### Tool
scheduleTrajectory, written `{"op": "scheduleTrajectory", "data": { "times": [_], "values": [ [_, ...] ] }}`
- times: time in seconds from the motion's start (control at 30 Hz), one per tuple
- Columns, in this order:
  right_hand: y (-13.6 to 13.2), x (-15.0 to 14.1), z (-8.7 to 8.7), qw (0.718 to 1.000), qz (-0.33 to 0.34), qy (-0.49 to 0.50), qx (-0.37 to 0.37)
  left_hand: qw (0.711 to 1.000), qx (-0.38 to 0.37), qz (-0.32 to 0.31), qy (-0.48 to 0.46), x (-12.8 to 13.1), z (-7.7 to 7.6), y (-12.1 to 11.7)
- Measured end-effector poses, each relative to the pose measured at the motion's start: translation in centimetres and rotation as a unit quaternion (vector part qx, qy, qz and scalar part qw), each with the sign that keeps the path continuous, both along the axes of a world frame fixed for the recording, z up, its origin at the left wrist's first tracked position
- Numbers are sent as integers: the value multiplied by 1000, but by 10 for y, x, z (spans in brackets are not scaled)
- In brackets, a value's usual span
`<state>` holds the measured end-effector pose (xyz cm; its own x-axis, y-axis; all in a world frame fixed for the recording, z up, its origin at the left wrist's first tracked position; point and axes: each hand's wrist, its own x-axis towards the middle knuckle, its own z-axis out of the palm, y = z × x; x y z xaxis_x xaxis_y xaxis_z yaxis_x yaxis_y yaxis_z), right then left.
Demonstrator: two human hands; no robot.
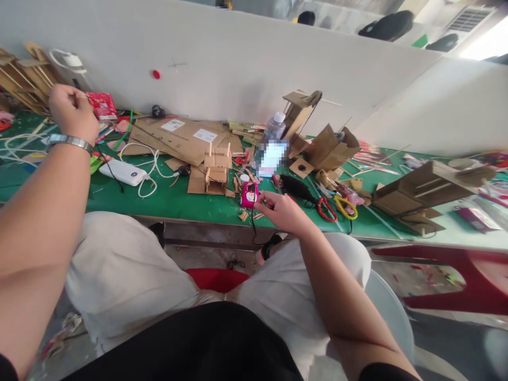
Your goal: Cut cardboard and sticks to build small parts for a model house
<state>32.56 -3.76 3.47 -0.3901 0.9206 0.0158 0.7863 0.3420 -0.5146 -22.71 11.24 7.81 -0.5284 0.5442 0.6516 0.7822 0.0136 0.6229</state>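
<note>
Person sitting at the green table (170, 202), both arms reaching out. Left hand (75, 111) hanging raised on the far left, just by a red packet (103, 107); its fingers are curling inward, narrow, and I cannot tell what they are holding, if anything. A thin dark lead (113, 172) is trailing from near that wrist down past a white power bank (123, 173).

Right hand (281, 211) working low, thumb and fingertips coming narrowly together beside a pink item (250, 197). That item is lying near the table's front edge; a black cord (254, 222) is passing over it and dropping off the edge. Cannot tell whether the fingers are gripping cord, item or both.

Progress, my judgement: cardboard construction looking well advanced. A small cardboard frame (216, 179) is standing near the middle, its sticks poking up; a larger cardboard model (424, 190) is resting at right, looking largely assembled. The cord handling is seeming unfinished, the cord lying loose. Clearing is also remaining: scraps (243, 216) are littering the front edge.
</note>
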Motion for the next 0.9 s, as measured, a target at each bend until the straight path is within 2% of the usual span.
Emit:
{"op": "scheduleTrajectory", "data": {
  "times": [0.1, 0.2, 0.3, 0.4, 0.5, 0.57, 0.63, 0.73, 0.8, 0.83, 0.9],
  "values": [
    [0, 1, 0, 999, 10, -27, -19, 995, -86, 42, 5, 6, -1, -3],
    [0, -1, -2, 998, -10, -60, -17, 983, -169, 19, 68, 15, -11, -18],
    [-1, -4, -6, 994, -25, -106, -1, 970, -215, 14, 115, 23, -27, -32],
    [0, -7, -12, 990, -6, -143, -7, 952, -280, -19, 124, 32, -41, -41],
    [-2, -11, -16, 993, 20, -113, -9, 931, -335, -64, 131, 43, -44, -45],
    [-4, -15, -15, 997, 26, -74, 6, 938, -296, -85, 158, 55, -38, -48],
    [-8, -17, -12, 999, 32, -37, 21, 960, -208, -88, 166, 71, -28, -54],
    [-12, -19, -7, 998, 51, 25, 30, 976, -78, -100, 175, 109, -17, -74],
    [-13, -19, -4, 995, 64, 73, 39, 955, -52, -206, 209, 140, -18, -94],
    [-14, -18, -4, 992, 69, 95, 44, 930, -54, -277, 237, 156, -22, -103],
    [-15, -18, -4, 987, 74, 133, 55, 858, -95, -419, 283, 186, -34, -120]
  ]
}}
